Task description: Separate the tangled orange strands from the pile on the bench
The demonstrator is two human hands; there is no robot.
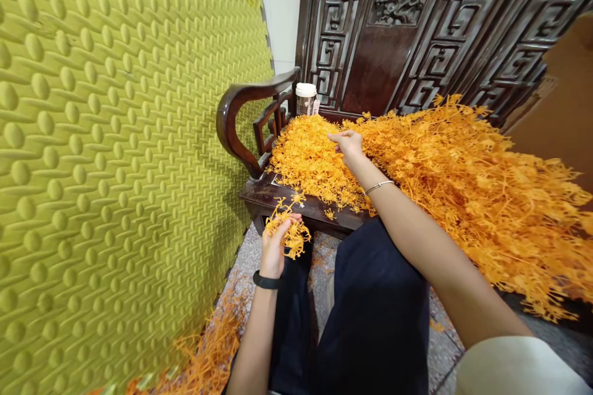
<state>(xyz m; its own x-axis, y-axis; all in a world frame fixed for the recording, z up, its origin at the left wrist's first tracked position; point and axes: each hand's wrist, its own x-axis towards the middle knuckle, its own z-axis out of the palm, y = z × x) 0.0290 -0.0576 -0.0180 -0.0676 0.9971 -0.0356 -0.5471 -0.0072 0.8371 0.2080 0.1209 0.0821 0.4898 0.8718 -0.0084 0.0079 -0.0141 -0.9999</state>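
My left hand (274, 247) is closed around a small bunch of orange artificial sprigs (296, 239), held above my knee and in front of the bench edge. My right hand (348, 143) reaches over a heap of loose orange florets (306, 154) on the dark wooden bench (259, 192). Its thumb and forefinger are pinched together at the heap; whatever is between them is too small to make out. To the right of that arm lies a big pile of long orange artificial stems (491, 191).
A white-lidded container (306, 99) stands at the back of the bench, beside the curved armrest (236, 111). A yellow-green bumpy mat (130, 136) rises at the left. Bare orange stems (213, 345) lie on the floor. Brown cardboard (565, 86) is at the right.
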